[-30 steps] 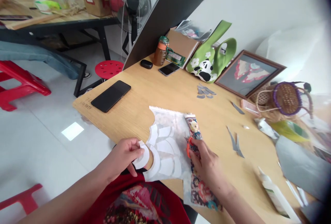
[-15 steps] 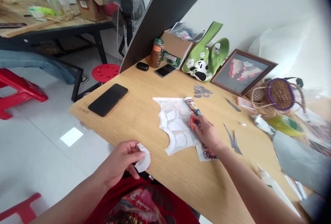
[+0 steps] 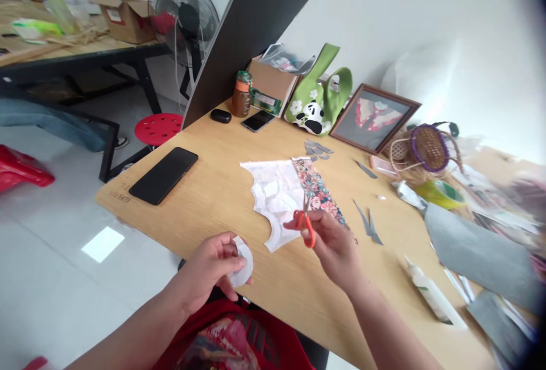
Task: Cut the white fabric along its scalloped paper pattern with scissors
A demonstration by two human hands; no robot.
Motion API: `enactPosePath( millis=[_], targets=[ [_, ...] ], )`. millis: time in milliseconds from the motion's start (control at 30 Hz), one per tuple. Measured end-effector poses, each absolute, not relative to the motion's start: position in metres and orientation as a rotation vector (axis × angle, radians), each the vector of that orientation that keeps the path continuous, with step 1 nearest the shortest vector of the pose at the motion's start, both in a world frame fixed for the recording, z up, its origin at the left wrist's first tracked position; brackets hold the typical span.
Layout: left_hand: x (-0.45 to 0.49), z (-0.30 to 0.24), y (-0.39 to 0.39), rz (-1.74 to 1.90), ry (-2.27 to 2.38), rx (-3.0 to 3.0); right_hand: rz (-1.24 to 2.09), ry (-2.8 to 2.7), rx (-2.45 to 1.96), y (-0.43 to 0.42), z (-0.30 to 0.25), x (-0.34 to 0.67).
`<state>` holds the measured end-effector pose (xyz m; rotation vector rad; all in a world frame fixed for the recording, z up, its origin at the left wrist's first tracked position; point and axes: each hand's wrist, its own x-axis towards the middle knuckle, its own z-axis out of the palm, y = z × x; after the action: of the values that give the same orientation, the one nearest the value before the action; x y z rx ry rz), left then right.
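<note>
My left hand (image 3: 209,270) pinches a small white rounded paper cut-out (image 3: 241,262) at the near edge of the wooden table (image 3: 213,188). My right hand (image 3: 335,247) grips small orange-handled scissors (image 3: 304,223), lifted just above the table with the blades pointing away from me. Behind the scissors lies a white sheet with curved shapes cut out of it (image 3: 275,196). A strip of floral patterned paper (image 3: 318,190) lies along its right side.
A black phone (image 3: 164,174) lies at the left of the table. Grey paper scraps (image 3: 367,223), a glue bottle (image 3: 433,296), a grey sheet (image 3: 480,256), a woven basket (image 3: 426,151), a framed picture (image 3: 373,116), a panda bag (image 3: 318,105) and a jar (image 3: 241,95) stand around. A red stool (image 3: 157,128) is beside the table.
My right hand has let go of the floral paper and white sheet, which now lie further away on the table, and has lifted the scissors. My left hand stays with the cut-out.
</note>
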<state>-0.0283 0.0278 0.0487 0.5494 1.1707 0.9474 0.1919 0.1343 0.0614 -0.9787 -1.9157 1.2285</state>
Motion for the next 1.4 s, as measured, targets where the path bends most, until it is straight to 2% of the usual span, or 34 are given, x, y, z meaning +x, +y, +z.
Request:
enactPosePath(
  millis=[367, 767, 1100, 1400],
  targets=[
    [-0.011, 0.047, 0.025, 0.787, 1.215, 0.853, 1.477, -2.041, -0.834, 0.075, 0.068, 0.172],
    [0.000, 0.039, 0.019, 0.663, 1.260, 0.881, 1.374, -1.633, -1.105, 0.036, 0.051, 0.183],
    [0.010, 0.032, 0.013, 0.637, 1.123, 0.927, 1.465, -1.633, -1.080, 0.021, 0.049, 0.189],
    [0.015, 0.043, 0.020, 0.675, 1.243, 0.852, 1.409, -1.405, -1.116, 0.019, 0.037, 0.190]
  ],
)
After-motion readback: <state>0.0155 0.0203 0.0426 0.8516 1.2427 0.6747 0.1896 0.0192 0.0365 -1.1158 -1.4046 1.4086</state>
